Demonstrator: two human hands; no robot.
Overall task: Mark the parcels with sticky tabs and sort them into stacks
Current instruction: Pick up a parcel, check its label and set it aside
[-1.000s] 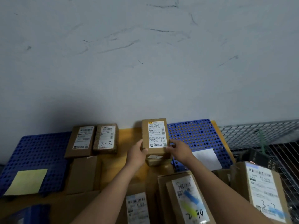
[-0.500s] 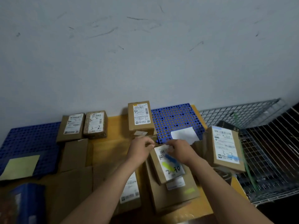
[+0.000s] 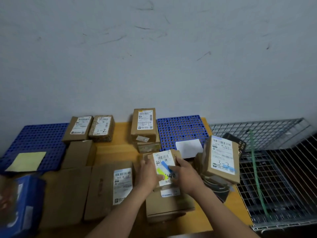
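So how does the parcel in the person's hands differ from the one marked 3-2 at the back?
The held parcel carries blue and yellow sticky tabs; the 3-2 parcel shows none. The held one rests on another box, gripped by both hands; the 3-2 parcel lies untouched. Both are brown cardboard with white labels.

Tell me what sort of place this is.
Probably a parcel sorting room: labelled cardboard parcels on a wooden table, blue perforated trays, and a wire cage alongside.
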